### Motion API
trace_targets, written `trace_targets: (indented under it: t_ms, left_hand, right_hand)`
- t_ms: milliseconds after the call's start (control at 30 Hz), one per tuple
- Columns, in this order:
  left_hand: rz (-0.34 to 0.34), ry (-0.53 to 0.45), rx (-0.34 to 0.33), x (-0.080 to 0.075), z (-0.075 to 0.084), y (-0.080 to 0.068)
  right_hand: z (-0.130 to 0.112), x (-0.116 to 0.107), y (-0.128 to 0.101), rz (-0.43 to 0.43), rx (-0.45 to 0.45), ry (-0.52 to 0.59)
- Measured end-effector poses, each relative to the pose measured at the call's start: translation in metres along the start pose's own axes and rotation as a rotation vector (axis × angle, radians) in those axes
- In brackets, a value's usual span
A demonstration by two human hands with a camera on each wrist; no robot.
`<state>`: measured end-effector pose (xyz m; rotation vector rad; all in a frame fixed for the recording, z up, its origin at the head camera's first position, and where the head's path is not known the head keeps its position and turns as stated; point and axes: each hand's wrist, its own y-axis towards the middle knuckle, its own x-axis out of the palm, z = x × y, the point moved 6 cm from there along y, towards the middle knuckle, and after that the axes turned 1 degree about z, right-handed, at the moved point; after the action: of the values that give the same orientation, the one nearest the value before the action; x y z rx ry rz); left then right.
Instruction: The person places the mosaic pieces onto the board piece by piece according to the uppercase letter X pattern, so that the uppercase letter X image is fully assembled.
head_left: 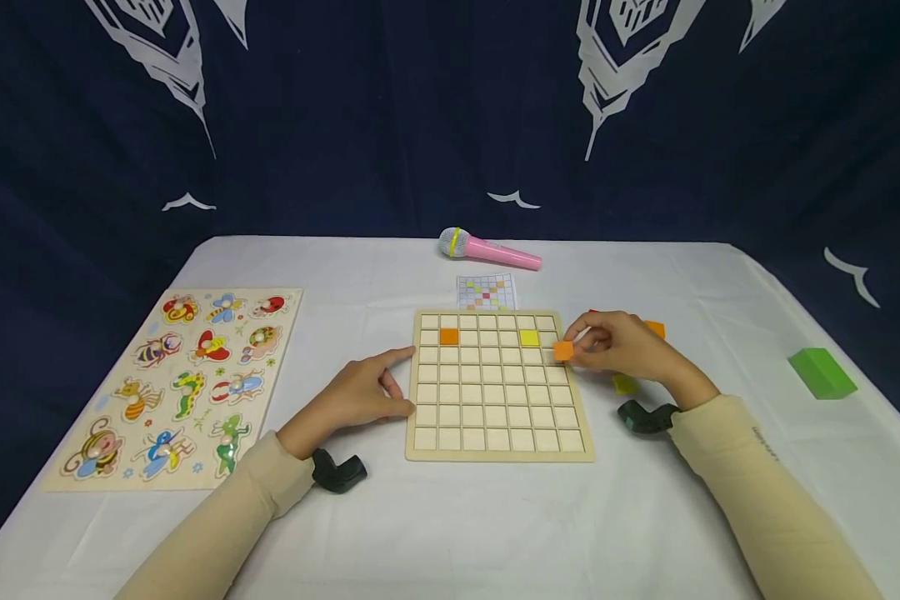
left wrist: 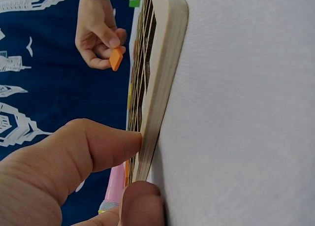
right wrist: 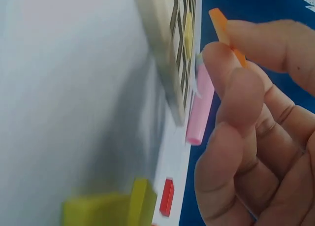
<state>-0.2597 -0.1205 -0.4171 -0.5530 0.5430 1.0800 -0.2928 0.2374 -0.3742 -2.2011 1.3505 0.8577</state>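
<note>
Two tiles are seated in the grid board (head_left: 498,454); an orange tile (head_left: 563,351) is pinched in the right hand (head_left: 622,346) at its right edge, while the left hand (head_left: 360,396), fingers relaxed, steadies the left edge.

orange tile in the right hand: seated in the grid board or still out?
Out. The right hand pinches the orange tile by the grid board right edge; the left wrist view shows it held clear of the board.

Orange tile (head_left: 563,351) (pink microphone (head_left: 491,249) behind).
</note>
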Motion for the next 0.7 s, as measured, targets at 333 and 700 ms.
trace_targets:
  t_ms: [333,700]
  left_hand:
    - [-0.004,-0.011,0.005,0.000,0.000,0.000]
    - [-0.006,-0.022,0.022,-0.002,0.002,-0.002]
  right_hand:
    - [-0.017,0.011,0.016,-0.011,0.032,-0.009]
    - [-0.038,0.030,0.037,-0.053,0.000,0.022]
